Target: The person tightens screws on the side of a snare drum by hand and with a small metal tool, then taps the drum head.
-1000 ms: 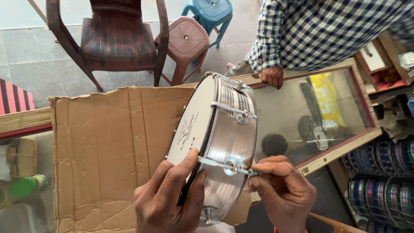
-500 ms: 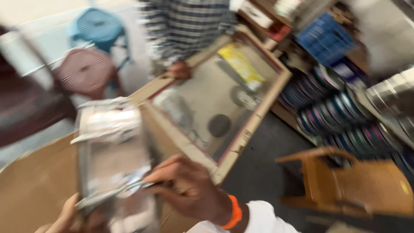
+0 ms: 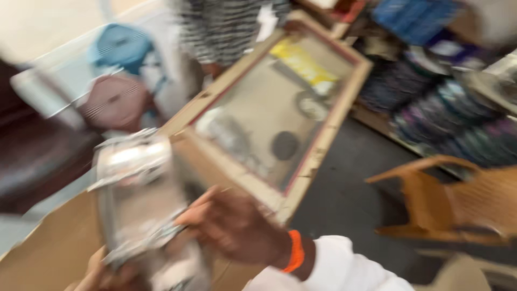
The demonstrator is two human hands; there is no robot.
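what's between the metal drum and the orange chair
In the head view, the right hand and the near corner of the wooden framed screen lie between the metal drum and the orange chair, then dark floor.

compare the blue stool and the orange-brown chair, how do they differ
The blue stool is blue and backless, standing far off at upper left. The orange-brown chair has armrests and a slatted back, and sits close by at right. Both look like moulded plastic seats, and both are unoccupied.

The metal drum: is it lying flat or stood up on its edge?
On edge, tilted. The drum shows its shiny shell to the camera, held between the left hand below and the right hand at its side, over cardboard.
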